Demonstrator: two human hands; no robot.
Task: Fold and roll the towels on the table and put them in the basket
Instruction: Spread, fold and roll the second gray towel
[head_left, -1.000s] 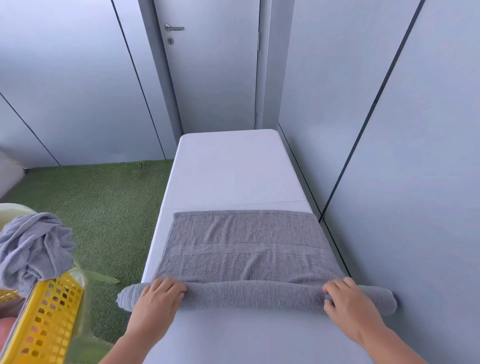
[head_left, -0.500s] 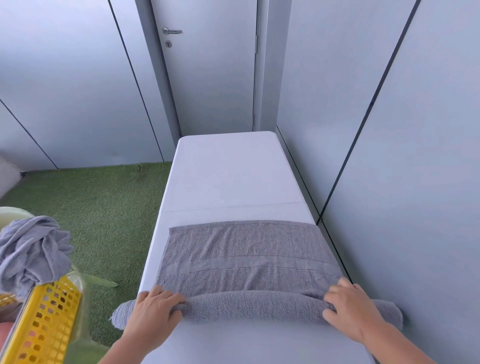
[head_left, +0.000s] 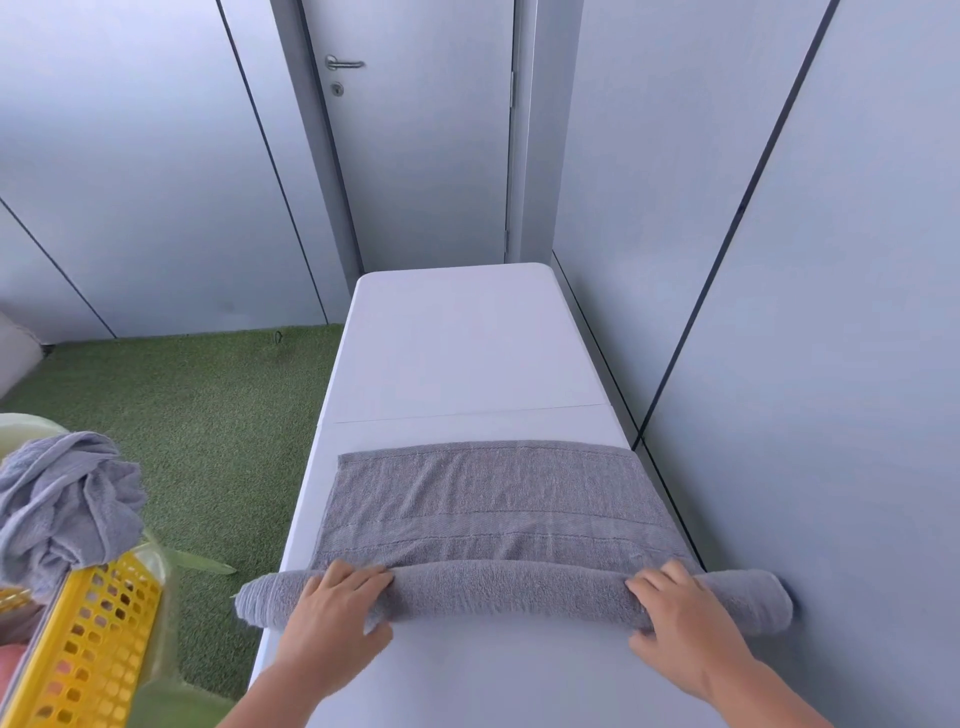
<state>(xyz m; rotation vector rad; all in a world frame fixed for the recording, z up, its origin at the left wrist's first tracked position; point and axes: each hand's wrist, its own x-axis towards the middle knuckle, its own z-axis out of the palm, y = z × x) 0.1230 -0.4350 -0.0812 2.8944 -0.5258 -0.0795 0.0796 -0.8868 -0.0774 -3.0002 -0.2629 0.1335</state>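
Left hand (head_left: 332, 608), right hand (head_left: 680, 618): each grips the rolled part of the grey towel (head_left: 509, 587), fingers curled over it. Roll's long axis runs left-right across the white table (head_left: 467, 343), with the ends past both edges. Unrolled part lies flat, pointing away from me. Yellow basket (head_left: 98, 634) is at my left.

fuzzy terry-cloth towel (head_left: 493, 504), smooth matt table (head_left: 467, 343), perforated plastic basket (head_left: 88, 639).

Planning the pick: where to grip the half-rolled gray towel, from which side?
Probably the roll, two-handed, from the near side over its top, where left hand and right hand sit. It is long, soft, and overhangs the table edges.
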